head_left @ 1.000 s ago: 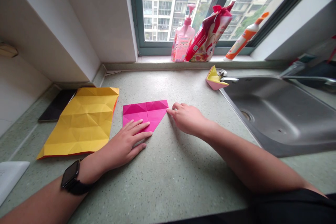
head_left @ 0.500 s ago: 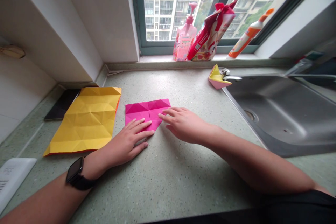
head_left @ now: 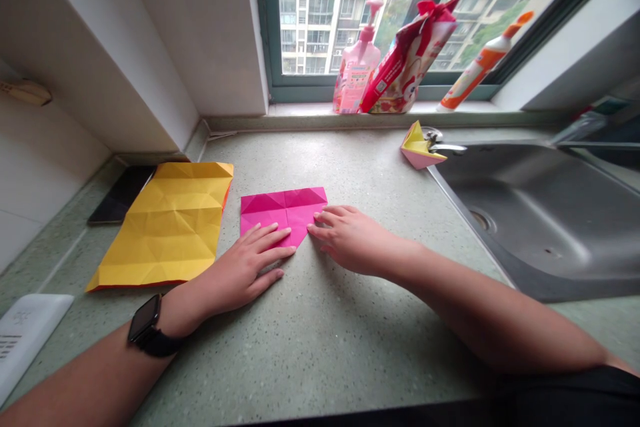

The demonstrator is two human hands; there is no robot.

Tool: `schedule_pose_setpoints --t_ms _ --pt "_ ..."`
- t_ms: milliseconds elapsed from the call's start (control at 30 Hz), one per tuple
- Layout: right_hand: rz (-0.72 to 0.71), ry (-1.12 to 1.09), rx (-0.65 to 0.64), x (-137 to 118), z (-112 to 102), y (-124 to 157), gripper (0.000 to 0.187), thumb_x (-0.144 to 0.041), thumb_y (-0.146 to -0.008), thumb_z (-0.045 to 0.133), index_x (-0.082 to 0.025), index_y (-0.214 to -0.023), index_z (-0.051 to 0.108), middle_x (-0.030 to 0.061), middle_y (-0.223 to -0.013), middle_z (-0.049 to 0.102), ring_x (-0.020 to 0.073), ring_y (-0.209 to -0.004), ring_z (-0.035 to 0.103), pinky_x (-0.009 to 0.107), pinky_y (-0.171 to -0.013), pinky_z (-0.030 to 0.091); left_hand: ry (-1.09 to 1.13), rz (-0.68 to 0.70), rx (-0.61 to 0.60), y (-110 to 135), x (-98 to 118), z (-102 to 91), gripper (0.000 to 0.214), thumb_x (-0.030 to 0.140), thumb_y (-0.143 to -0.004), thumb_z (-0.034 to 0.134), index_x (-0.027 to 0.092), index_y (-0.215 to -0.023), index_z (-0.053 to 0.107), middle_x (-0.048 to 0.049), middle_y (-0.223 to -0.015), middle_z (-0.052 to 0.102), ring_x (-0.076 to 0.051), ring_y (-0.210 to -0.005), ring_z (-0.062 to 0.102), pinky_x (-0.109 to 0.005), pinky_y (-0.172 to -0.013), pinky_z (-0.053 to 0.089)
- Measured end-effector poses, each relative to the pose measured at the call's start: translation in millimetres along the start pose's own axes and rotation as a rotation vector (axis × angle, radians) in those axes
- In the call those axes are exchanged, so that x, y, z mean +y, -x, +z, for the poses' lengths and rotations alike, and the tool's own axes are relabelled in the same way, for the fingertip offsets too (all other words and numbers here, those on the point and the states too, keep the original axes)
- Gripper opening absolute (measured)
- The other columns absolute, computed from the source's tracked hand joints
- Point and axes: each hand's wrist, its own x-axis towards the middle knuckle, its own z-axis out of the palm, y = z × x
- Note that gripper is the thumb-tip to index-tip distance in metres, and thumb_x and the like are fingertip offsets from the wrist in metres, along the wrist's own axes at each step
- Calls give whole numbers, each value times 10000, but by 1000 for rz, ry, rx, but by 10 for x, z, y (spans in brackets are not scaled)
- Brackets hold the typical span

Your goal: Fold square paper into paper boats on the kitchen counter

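A sheet of pink folded paper (head_left: 285, 208) with crease lines lies flat on the speckled counter (head_left: 320, 340). Its lower right corner is slanted, and its lower left part is hidden under my left hand (head_left: 255, 265). That hand rests on the paper with the fingers spread, palm down. At the sheet's right edge is my right hand (head_left: 350, 237), fingers stretched out and bent a little, the tips touching or just over the edge. Left of my left hand lies a creased yellow paper sheet (head_left: 170, 227) with an orange underside.
A dark flat device (head_left: 123, 195) lies partly beneath the yellow sheet. A yellow-and-pink folded paper piece (head_left: 420, 149) stands by the steel sink (head_left: 470, 233). A pump bottle (head_left: 356, 77), red bag (head_left: 400, 73) and orange-white bottle (head_left: 475, 70) line the sill. A white object (head_left: 30, 337) sits at lower left.
My right hand's fingertips have slid slightly right along the paper's edge. My left hand stays on the paper. The whole view has shifted a little.
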Motion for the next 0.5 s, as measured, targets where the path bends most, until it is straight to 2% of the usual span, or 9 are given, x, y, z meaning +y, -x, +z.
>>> schedule_pose_setpoints --t_ms 167,300,500 --pt "-50 -33 10 -55 22 8 413 -185 -1029 632 -209 -1425 748 177 -1480 683 353 -1409 581 530 -1185 440 25 21 35 6 -11 3 423 439 -1120 588 364 -1530 662 -40 -1735 476 -325 -1647 375 -598 -1355 326" --pt "-107 -61 -11 -125 27 9 448 -189 -1023 630 -274 -1449 740 147 -1498 673 319 -1343 614 513 -1166 458 31 28 51 12 -9 -1 400 431 -1115 602 356 -1497 693 -50 -1723 493 -329 -1636 393 -598 -1344 351" --pt "-130 -100 -19 -155 30 7 436 -193 -1038 609 -297 -1436 752 157 -1492 673 322 -1328 621 524 -1159 462 29 29 45 14 -3 -24 359 407 -1109 614 335 -1438 740 -64 -1710 509 -344 -1622 414 -616 -1328 374"
